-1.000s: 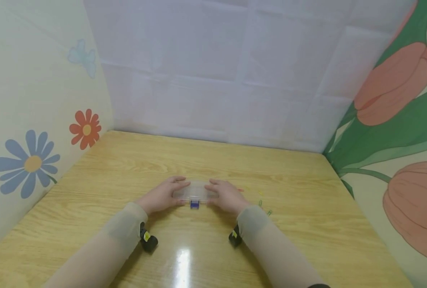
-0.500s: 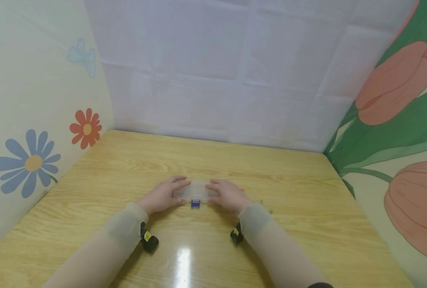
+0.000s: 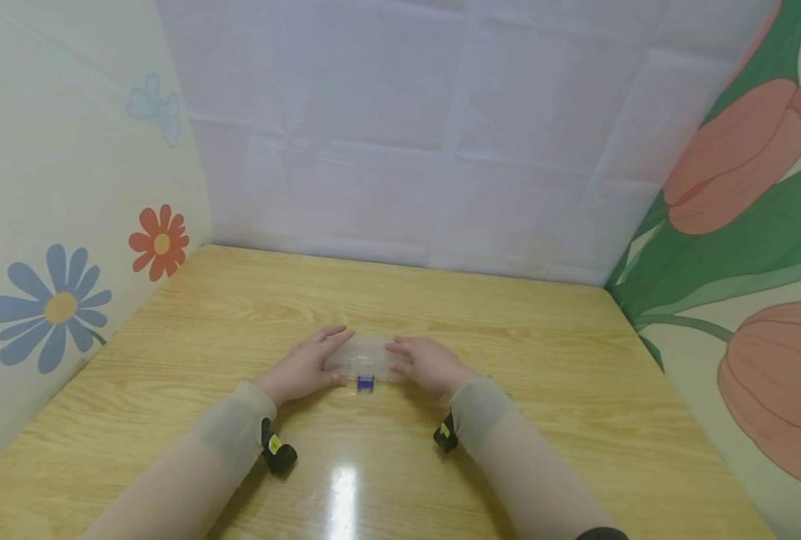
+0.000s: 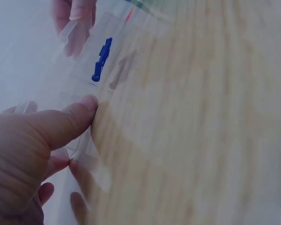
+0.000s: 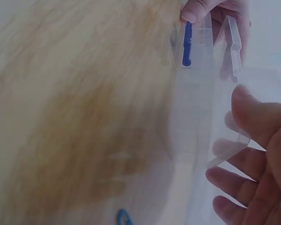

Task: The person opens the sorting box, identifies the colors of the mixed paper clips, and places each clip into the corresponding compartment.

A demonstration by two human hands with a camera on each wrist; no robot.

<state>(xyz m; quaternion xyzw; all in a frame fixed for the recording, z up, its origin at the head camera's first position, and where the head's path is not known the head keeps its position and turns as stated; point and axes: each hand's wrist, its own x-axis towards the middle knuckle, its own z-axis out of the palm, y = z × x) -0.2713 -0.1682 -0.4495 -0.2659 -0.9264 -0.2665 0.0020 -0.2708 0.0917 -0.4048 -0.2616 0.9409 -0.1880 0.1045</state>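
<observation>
A clear plastic box (image 3: 367, 351) with a blue latch (image 3: 365, 383) on its front sits on the wooden table between both hands. My left hand (image 3: 299, 369) grips the left end, its thumb on the front edge in the left wrist view. At the other end my right hand (image 3: 436, 366) holds the corner of the clear lid (image 5: 235, 49) between thumb and fingers. In the right wrist view a gap shows between the lid's front edge and the box base (image 5: 192, 108). Fingers behind the clear plastic are partly blurred.
Small yellow pieces (image 3: 490, 361) lie right of the right hand. A blue paper clip (image 5: 124, 216) shows at the bottom of the right wrist view. A white cloth (image 3: 400, 150) hangs behind the table (image 3: 400, 465), and flowered panels stand at both sides.
The left fingers have spread and risen slightly at the box's far edge. My right hand has shifted a little to the right, covering the red piece beside it.
</observation>
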